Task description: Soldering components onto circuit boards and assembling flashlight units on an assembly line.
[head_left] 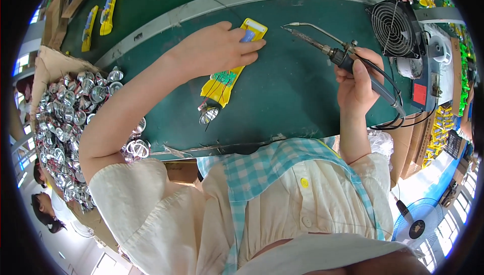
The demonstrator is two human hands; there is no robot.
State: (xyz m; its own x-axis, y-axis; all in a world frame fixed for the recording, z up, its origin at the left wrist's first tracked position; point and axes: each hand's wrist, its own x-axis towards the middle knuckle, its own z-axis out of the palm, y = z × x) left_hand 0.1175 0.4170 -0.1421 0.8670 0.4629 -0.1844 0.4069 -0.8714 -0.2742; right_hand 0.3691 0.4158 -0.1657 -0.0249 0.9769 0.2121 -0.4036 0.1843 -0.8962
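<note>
My left hand (219, 48) bends over a yellow flashlight housing (217, 91) on the green work surface, its fingers closed around the upper part. Inside the housing a blue piece shows near the top and a green circuit board (225, 77) lower down. A silver reflector (207, 115) hangs by thin wires from the lower end. In my right hand (360, 76) is a soldering iron (344, 61) with a thin metal feed tube beside its tip. The tip points left, apart from the housing. The palm side of my left hand is hidden.
Many silver reflectors (65, 124) fill a cardboard box at left. Yellow housings (108, 10) lie beyond the metal rail (201, 10). At right stand a black cooling fan (396, 25), a white spool (440, 49) and looping black cables. People sit at lower left.
</note>
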